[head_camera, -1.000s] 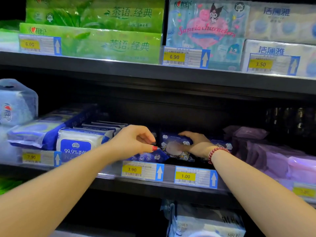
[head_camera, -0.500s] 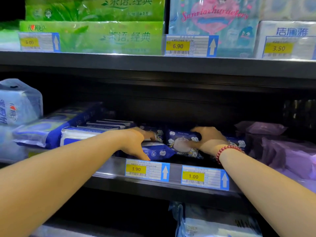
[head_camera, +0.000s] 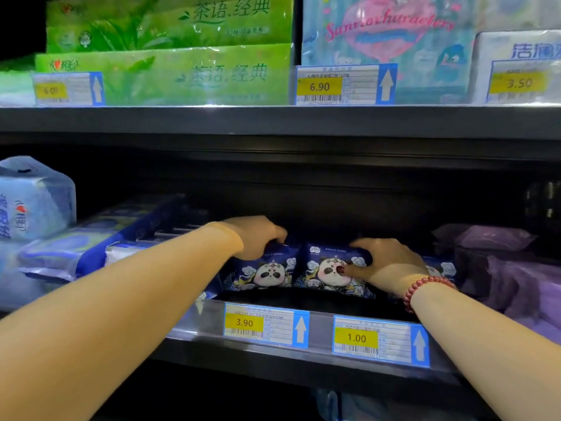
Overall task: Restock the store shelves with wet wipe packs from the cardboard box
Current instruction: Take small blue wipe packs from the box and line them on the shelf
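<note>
Since 0.5 s ago both packs have tipped up from lying flat, panda faces front now. My left hand (head_camera: pixel 258 238) has slid back onto the left panda pack (head_camera: pixel 267 273), fingers curled over its top edge, tips hidden. Right hand (head_camera: pixel 391 265) pinches the right panda pack (head_camera: pixel 318 278): thumb on its face, fingers over the top. Packs touch, left one at 9 o'clock of the right. Shelf rail (head_camera: pixel 321 326) at 6 o'clock, purple packs (head_camera: pixel 501 268) at 3.

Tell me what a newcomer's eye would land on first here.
The left hand grips the left panda pack and the right hand grips the right panda pack, both standing at the middle shelf's front. Bright green tissue packs glow on the upper shelf, left; yellow price tags line the shelf edges.
</note>
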A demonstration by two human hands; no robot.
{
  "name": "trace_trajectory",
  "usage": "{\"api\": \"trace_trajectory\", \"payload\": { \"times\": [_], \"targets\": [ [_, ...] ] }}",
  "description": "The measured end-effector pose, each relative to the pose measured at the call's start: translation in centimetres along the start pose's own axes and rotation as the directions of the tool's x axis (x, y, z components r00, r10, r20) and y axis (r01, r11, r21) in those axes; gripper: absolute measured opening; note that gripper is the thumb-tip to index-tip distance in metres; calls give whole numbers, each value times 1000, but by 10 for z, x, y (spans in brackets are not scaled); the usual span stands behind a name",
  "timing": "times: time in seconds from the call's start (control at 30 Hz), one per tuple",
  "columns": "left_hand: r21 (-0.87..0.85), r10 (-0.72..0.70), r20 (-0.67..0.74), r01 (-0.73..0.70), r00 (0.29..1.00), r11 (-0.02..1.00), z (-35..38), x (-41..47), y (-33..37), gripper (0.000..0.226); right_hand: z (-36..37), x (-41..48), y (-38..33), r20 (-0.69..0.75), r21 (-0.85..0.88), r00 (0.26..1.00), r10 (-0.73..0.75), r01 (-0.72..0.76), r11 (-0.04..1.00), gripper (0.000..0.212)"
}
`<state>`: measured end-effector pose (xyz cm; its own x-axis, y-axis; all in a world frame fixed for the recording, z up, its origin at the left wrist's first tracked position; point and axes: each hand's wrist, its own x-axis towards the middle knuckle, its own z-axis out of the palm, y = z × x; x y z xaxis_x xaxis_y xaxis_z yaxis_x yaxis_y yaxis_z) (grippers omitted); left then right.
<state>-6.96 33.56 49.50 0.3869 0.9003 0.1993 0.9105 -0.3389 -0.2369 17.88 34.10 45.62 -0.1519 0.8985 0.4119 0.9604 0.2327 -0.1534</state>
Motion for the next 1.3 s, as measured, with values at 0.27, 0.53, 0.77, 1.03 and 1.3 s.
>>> {"api": "trace_trajectory", "payload": {
  "times": [0.27, 0.53, 0.77, 1.03, 1.3],
  "targets": [
    [-28, -1, 102, 4, 995, 1000, 8, 2, -10, 69, 0, -1, -1, -10, 0, 1000, -13, 13, 1000, 62],
    [-287, 34, 195, 24, 980, 958, -13, 12, -22, 60, 1, 1, 2, -8, -7, 1000, -17, 17, 1000, 62],
    [-477, 90, 238, 36, 967, 878, -3, 27, -18, 59, 2, 4, 2, -25, -22, 999, -29, 29, 999, 59],
    [-297, -1, 301, 95, 954, 950, -1, 19, -17, 84, 1, 4, 1, -23, -26, 999, -26, 25, 999, 58],
    [-245, 107, 118, -75, 987, 966, 18, 23, -5, 63, -1, 2, 0, -11, -31, 1000, -23, 23, 999, 57]
  ]
}}
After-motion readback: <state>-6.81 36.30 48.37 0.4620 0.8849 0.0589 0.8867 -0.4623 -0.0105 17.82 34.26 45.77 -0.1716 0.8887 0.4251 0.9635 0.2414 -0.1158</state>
